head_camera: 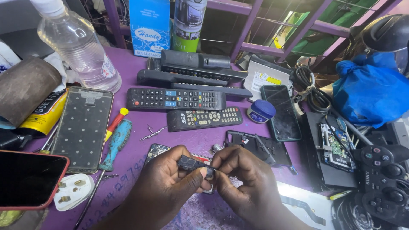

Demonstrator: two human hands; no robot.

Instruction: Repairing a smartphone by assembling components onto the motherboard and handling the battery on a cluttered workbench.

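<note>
Small dark phone part, flat and roughly rectangular, held above the purple counter between both hands, low centre of the view. Left hand: thumb and fingers closed on the part's left and underside. Right hand: fingertips pinched narrow on its right end, where a thin metal bit shows; exactly what is gripped there cannot be told

Handling, as a judgement: steady the piece with the left hand, work with light fingertip pressure from the right, keep it low over the counter so anything dropped lands near

Counted in view:
- 5 remote controls, about, stacked and overlapping behind the hands
- 1 opened phone just under the hands, board showing
- 1 phone frame, 1 dark phone, 1 red-edged phone
- 1 black back cover
- 2 screwdrivers, 1 teal-handled, 1 red and yellow
- 1 white plug
- 1 clear plastic bottle
- 1 small blue-lidded jar
- 1 black game controller
- 1 blue bag
</note>
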